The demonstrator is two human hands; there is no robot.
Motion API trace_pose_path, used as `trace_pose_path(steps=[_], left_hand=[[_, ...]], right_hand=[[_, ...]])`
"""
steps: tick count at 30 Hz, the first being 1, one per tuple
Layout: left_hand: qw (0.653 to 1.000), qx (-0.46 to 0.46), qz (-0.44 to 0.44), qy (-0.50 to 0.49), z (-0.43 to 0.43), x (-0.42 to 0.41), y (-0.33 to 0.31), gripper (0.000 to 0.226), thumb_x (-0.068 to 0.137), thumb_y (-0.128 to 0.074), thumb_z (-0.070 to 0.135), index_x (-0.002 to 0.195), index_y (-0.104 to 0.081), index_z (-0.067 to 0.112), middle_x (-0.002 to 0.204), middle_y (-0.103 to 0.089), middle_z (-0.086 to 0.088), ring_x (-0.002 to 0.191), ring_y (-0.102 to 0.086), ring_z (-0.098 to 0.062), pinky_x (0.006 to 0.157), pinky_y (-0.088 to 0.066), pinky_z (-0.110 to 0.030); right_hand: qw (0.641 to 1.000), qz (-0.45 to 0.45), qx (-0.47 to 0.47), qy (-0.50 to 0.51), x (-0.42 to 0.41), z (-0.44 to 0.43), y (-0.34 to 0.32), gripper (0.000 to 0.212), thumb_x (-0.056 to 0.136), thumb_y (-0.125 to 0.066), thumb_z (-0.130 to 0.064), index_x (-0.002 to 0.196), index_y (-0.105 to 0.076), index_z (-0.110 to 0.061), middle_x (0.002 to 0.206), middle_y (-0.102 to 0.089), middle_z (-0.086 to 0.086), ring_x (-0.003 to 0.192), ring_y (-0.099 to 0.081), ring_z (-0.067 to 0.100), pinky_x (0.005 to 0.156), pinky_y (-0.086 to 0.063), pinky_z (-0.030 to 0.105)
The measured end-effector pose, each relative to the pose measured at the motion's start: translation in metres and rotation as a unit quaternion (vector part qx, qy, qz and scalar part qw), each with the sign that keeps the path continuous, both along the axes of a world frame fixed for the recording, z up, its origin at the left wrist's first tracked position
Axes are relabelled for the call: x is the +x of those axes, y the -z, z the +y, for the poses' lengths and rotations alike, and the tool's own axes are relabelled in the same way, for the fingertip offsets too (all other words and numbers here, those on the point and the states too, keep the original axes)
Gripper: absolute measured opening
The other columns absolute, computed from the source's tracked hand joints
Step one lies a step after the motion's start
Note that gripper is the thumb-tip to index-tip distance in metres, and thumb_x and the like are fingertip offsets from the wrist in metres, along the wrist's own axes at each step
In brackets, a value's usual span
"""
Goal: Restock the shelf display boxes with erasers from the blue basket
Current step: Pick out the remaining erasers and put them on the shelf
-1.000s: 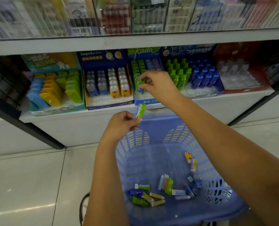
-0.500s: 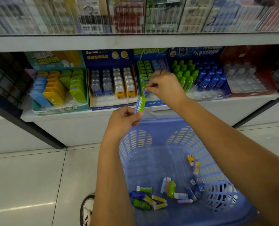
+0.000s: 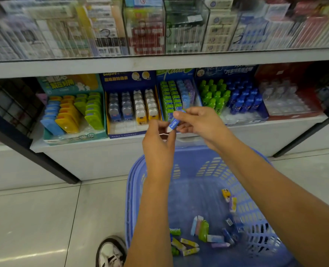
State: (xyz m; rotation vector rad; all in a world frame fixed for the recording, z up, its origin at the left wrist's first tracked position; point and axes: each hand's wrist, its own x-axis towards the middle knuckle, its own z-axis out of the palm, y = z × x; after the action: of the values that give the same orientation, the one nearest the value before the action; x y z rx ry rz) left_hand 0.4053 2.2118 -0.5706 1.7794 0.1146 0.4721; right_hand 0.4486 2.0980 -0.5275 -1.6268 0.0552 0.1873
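**Fingers (image 3: 177,113) pinch one blue eraser (image 3: 173,124) at both ends**

Thumb and forefinger of the right hand (image 3: 202,124) close on the eraser's upper end. The left hand (image 3: 158,145) reaches up from below, and its curled fingertips grip the white lower tip, so both hands grasp the same piece. It is a short stick in a blue sleeve with a pale label, bare white rubber showing at the bottom, and it is held at a tilt. It hangs in the air just before the shelf edge, in front of the display box (image 3: 176,97) of green and blue erasers and above the far rim of the blue basket (image 3: 130,189). Loose erasers (image 3: 202,230) – green, yellow, pink, blue – lie on the basket floor.
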Motion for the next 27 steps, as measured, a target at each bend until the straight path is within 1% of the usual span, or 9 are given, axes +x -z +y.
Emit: trace_pose_path(steps=[2,4,6,9,14,18,20,23,27], left_hand=[[1.000,-0.004,0.006,0.015,-0.005,0.000,0.000,0.028,0.085,-0.067,0.012,0.108,-0.055,0.022,0.099,-0.061,0.013,0.089,-0.059,0.002,0.077,-0.047,-0.012],[0.996,0.057,0.031,0.062,-0.008,0.001,0.002,0.041,0.088,-0.065,0.016,0.127,-0.051,0.018,0.123,-0.057,0.006,0.113,-0.054,-0.008,0.093,-0.038,-0.013],[0.981,0.149,0.065,0.107,-0.011,0.001,0.005,0.052,0.091,-0.060,0.017,0.139,-0.042,0.015,0.141,-0.047,0.000,0.129,-0.042,-0.013,0.101,-0.031,-0.014],[0.948,0.263,0.107,0.143,-0.017,0.000,0.009,0.062,0.092,-0.057,0.018,0.147,-0.030,0.010,0.154,-0.027,-0.005,0.144,-0.021,-0.018,0.115,-0.022,-0.025],[0.935,0.302,0.113,0.146,-0.016,0.003,0.009,0.063,0.093,-0.057,0.020,0.148,-0.028,0.008,0.156,-0.023,-0.003,0.145,-0.016,-0.017,0.116,-0.019,-0.025],[0.937,0.294,0.114,0.147,-0.014,0.005,0.009,0.062,0.092,-0.057,0.020,0.147,-0.031,0.009,0.154,-0.026,-0.002,0.144,-0.018,-0.017,0.114,-0.021,-0.024],[0.937,0.296,0.113,0.147,-0.014,0.004,0.009,0.062,0.092,-0.057,0.020,0.147,-0.031,0.010,0.154,-0.027,-0.002,0.144,-0.019,-0.017,0.114,-0.021,-0.024],[0.938,0.298,0.106,0.144,-0.014,0.006,0.010,0.061,0.092,-0.058,0.020,0.146,-0.032,0.009,0.153,-0.028,-0.002,0.143,-0.021,-0.017,0.112,-0.023,-0.024],[0.937,0.305,0.098,0.141,-0.013,0.008,0.012,0.061,0.091,-0.059,0.022,0.145,-0.034,0.010,0.151,-0.031,-0.001,0.140,-0.025,-0.016,0.108,-0.026,-0.021]], right_hand=[[0.999,-0.034,-0.030,0.007,0.005,-0.005,-0.001,0.004,0.087,-0.065,-0.010,0.089,-0.068,-0.008,0.076,-0.069,0.007,0.072,-0.065,0.020,0.071,-0.058,0.024],[0.984,-0.098,-0.146,0.025,0.012,-0.014,-0.001,0.015,0.088,-0.064,-0.009,0.102,-0.066,-0.009,0.085,-0.067,0.006,0.078,-0.065,0.019,0.080,-0.056,0.028],[0.953,-0.167,-0.245,0.055,0.018,-0.021,-0.001,0.020,0.085,-0.068,-0.013,0.104,-0.063,-0.012,0.085,-0.063,0.000,0.072,-0.060,0.008,0.073,-0.052,0.015],[0.929,-0.217,-0.291,0.067,0.028,-0.026,0.001,0.020,0.080,-0.074,-0.015,0.096,-0.061,-0.013,0.078,-0.059,-0.006,0.065,-0.055,-0.001,0.062,-0.045,0.003],[0.918,-0.239,-0.316,0.006,0.042,-0.028,0.008,0.015,0.082,-0.071,-0.013,0.094,-0.063,-0.010,0.081,-0.062,-0.002,0.069,-0.058,0.003,0.064,-0.047,0.006],[0.909,-0.253,-0.332,-0.013,0.051,-0.028,0.010,0.015,0.081,-0.071,-0.012,0.094,-0.065,-0.007,0.083,-0.062,-0.002,0.074,-0.060,0.010,0.062,-0.041,-0.001],[0.903,-0.259,-0.341,-0.034,0.054,-0.028,0.010,0.015,0.081,-0.071,-0.012,0.094,-0.066,-0.008,0.086,-0.065,0.000,0.077,-0.063,0.012,0.069,-0.047,0.006],[0.890,-0.261,-0.369,-0.066,0.057,-0.030,0.010,0.016,0.080,-0.073,-0.011,0.095,-0.068,-0.007,0.093,-0.068,0.005,0.080,-0.065,0.013,0.081,-0.055,0.025],[0.820,-0.347,-0.448,-0.078,0.051,-0.030,0.017,0.021,0.081,-0.071,-0.014,0.096,-0.073,0.000,0.099,-0.065,0.015,0.084,-0.064,0.024,0.081,-0.054,0.036]])
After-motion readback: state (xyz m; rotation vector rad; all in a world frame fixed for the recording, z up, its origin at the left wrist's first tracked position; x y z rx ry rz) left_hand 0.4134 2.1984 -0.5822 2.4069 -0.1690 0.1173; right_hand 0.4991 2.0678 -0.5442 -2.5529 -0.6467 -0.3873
